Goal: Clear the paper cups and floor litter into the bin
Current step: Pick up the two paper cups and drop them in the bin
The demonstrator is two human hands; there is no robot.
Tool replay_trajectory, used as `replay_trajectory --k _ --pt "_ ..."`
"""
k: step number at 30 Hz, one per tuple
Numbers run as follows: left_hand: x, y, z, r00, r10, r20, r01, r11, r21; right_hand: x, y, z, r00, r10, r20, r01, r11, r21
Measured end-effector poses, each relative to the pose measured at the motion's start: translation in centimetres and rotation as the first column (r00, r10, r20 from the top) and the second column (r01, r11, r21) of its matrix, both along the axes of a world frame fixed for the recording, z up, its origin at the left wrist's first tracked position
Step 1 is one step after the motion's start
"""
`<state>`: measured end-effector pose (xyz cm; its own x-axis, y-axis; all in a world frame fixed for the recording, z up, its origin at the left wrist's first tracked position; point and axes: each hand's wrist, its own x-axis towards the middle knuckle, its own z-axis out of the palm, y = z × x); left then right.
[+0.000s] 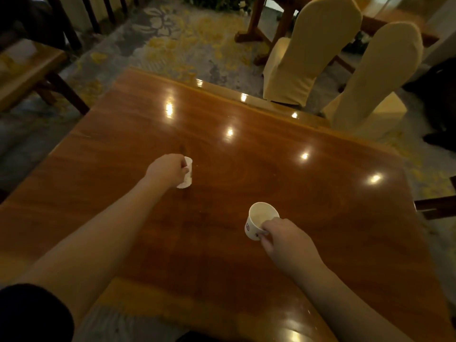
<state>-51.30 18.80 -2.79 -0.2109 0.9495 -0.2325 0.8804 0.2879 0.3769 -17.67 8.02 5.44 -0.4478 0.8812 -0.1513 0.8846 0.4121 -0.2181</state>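
Observation:
Two white paper cups are on the glossy wooden table [222, 124]. My left hand [165, 170] is closed around the far cup [188, 176] near the table's middle; only its right side and base show past my fingers. The near cup [259, 219], open mouth up with a small red mark on its side, sits at centre right, and my right hand [283, 239] grips its rim and side with thumb and fingers. No bin or floor litter is visible.
Two chairs in cream covers [318, 45] [380, 80] stand at the table's far right edge. Another wooden table [24, 67] is at the left and one [278, 11] at the back. Patterned carpet [182, 43] lies beyond the table.

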Motion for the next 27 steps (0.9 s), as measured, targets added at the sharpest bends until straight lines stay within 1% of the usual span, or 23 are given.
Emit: replay_trajectory --k 5,7,10,13,16,19,22,27 --pt "3.6 -4.7 2.9 0.998 -0.066 -0.003 0.066 0.99 0.125 0.6 0.1 0.5 0.999 0.04 -0.034 -0.039 0.999 0.027" --pt "5.2 -6.9 3.9 0.996 -0.082 -0.042 0.088 0.982 0.17 1.2 0.0 0.9 0.997 0.057 -0.051 -0.055 0.998 0.042" --pt "8.1 -10.3 5.6 0.994 -0.076 -0.083 0.09 0.98 0.18 2.8 -0.3 1.6 0.991 0.09 -0.096 -0.084 0.994 0.069" --pt "11.7 -14.4 7.4 0.994 -0.031 -0.106 0.049 0.983 0.177 5.3 -1.3 2.2 0.982 0.132 -0.132 -0.12 0.989 0.091" --pt "15.4 -19.0 9.2 0.993 0.053 -0.109 -0.03 0.98 0.198 8.4 -2.6 2.4 0.971 0.178 -0.16 -0.162 0.981 0.11" --pt "19.4 -24.2 10.5 0.986 0.135 -0.097 -0.11 0.966 0.232 12.1 -4.4 2.0 0.955 0.239 -0.174 -0.227 0.97 0.087" --pt "23.7 -29.3 11.6 0.977 0.184 -0.103 -0.156 0.959 0.238 15.7 -6.6 1.5 0.935 0.305 -0.18 -0.297 0.952 0.073" --pt "30.0 -36.7 12.9 0.963 0.259 -0.072 -0.235 0.941 0.243 21.7 -11.7 1.3 0.931 0.291 -0.222 -0.294 0.956 0.02"
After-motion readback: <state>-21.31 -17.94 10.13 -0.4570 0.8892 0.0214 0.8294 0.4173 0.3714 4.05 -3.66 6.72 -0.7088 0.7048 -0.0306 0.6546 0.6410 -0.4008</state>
